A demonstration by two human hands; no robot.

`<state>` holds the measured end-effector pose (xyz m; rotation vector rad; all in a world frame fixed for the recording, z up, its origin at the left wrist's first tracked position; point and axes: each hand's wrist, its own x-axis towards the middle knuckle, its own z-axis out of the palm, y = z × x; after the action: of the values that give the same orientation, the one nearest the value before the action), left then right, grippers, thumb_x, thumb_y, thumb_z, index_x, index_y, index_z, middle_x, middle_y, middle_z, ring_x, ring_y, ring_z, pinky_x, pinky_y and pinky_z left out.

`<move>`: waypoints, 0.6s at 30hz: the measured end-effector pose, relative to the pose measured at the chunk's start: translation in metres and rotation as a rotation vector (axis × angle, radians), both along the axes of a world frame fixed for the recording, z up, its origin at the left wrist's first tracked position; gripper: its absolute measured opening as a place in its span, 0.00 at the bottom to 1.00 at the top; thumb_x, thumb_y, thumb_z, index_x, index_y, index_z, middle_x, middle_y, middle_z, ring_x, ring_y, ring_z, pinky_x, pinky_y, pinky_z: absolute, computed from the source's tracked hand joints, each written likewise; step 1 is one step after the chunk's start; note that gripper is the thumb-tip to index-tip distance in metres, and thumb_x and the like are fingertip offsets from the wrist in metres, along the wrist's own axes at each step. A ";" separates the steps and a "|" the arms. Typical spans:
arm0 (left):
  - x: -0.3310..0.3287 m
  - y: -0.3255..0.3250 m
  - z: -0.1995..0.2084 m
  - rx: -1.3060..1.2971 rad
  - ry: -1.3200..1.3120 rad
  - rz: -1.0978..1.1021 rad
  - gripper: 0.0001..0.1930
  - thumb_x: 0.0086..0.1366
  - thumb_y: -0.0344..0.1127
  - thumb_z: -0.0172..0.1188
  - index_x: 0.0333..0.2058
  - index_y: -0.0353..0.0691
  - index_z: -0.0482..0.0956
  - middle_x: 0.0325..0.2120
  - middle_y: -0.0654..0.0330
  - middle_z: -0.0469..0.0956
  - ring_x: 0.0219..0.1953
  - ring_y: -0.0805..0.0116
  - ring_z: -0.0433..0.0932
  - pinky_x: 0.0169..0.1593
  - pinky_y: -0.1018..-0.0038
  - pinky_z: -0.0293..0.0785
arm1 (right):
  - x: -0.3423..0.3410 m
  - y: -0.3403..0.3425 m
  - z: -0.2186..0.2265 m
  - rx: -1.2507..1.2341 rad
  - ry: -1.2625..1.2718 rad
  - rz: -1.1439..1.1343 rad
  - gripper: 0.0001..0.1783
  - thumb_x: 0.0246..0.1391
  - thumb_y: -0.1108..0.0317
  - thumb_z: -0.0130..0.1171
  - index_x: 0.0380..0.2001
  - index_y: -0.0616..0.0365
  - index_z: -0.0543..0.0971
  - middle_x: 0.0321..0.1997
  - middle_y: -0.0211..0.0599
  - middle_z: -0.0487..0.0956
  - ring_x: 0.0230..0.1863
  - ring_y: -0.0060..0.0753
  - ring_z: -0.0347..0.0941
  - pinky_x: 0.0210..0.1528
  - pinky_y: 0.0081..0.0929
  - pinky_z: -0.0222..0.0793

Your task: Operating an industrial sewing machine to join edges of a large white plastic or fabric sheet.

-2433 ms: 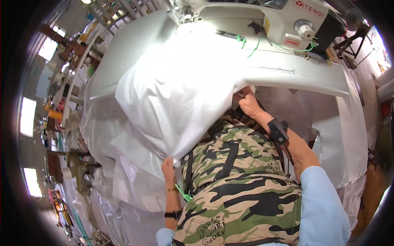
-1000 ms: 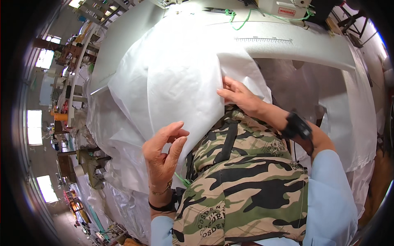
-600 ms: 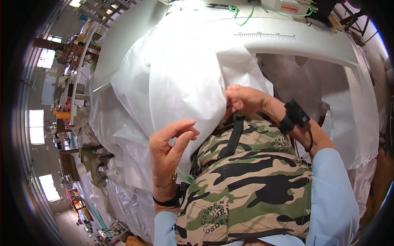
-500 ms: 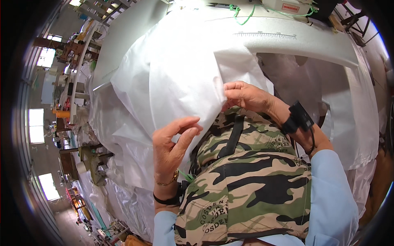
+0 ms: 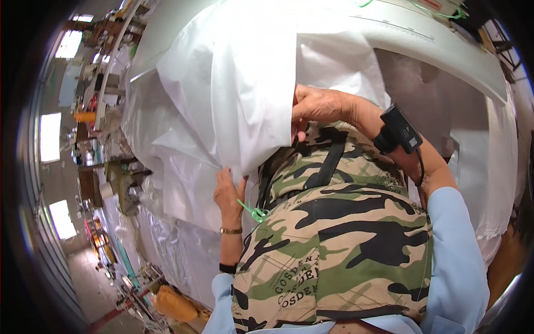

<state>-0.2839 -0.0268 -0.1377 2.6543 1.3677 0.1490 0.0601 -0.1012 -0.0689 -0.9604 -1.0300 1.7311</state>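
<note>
White sheeting (image 5: 250, 83) drapes off the tabletop (image 5: 461, 69), its lower edge pinched by the fingers of the left hand (image 5: 228, 195); the right hand (image 5: 322, 106) curls at its right edge, hold unclear. Dark lettering (image 5: 296, 301) marks the camouflage garment (image 5: 367, 222).

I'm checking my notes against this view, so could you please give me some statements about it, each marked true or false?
1. The left hand touches the lower part of the white sheet. True.
2. The right hand is well away from the white sheet. False: it is at the sheet's right side edge, its fingers partly hidden.
3. A black box-shaped device is strapped near the right wrist. True.
4. The apron is plain red. False: it has a camouflage pattern.
5. A green cord shows just to the right of the left wrist. True.
6. The sleeves are black. False: they are light blue.
</note>
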 end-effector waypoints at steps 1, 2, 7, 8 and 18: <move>-0.016 0.004 -0.025 -0.004 -0.034 0.003 0.21 0.54 0.39 0.68 0.44 0.36 0.73 0.40 0.50 0.74 0.42 0.50 0.76 0.43 0.61 0.73 | -0.004 0.005 0.003 -0.003 0.004 0.021 0.12 0.55 0.72 0.55 0.38 0.69 0.80 0.27 0.43 0.82 0.23 0.24 0.79 0.27 0.19 0.78; -0.028 0.006 -0.044 -0.009 -0.071 0.002 0.22 0.54 0.38 0.68 0.45 0.36 0.73 0.42 0.48 0.74 0.46 0.48 0.74 0.46 0.60 0.72 | -0.009 0.008 0.006 0.022 0.010 -0.018 0.12 0.53 0.73 0.54 0.37 0.70 0.80 0.27 0.44 0.82 0.23 0.25 0.79 0.28 0.20 0.78; -0.041 -0.006 -0.083 0.138 -0.161 0.301 0.21 0.56 0.36 0.66 0.45 0.33 0.73 0.43 0.48 0.75 0.45 0.52 0.77 0.44 0.63 0.75 | -0.031 0.025 0.017 0.143 -0.134 -0.176 0.10 0.51 0.74 0.50 0.30 0.69 0.79 0.24 0.40 0.80 0.25 0.27 0.79 0.31 0.21 0.78; -0.045 -0.001 -0.090 -0.228 -0.417 0.469 0.19 0.58 0.35 0.64 0.46 0.33 0.73 0.44 0.49 0.75 0.40 0.54 0.79 0.37 0.69 0.76 | -0.033 0.025 0.025 0.227 -0.141 -0.170 0.09 0.53 0.72 0.51 0.29 0.68 0.77 0.24 0.37 0.79 0.27 0.25 0.78 0.32 0.22 0.77; -0.043 0.007 -0.039 -0.765 -0.950 0.610 0.14 0.70 0.40 0.51 0.45 0.35 0.72 0.29 0.60 0.77 0.22 0.67 0.80 0.18 0.82 0.64 | -0.043 0.024 0.064 0.371 0.023 -0.423 0.12 0.56 0.67 0.54 0.33 0.68 0.76 0.29 0.37 0.78 0.32 0.27 0.79 0.34 0.25 0.79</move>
<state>-0.3273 -0.0197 -0.1765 1.2029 1.3873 0.6777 0.0168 -0.0777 -0.0053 -0.8421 -1.0031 1.1530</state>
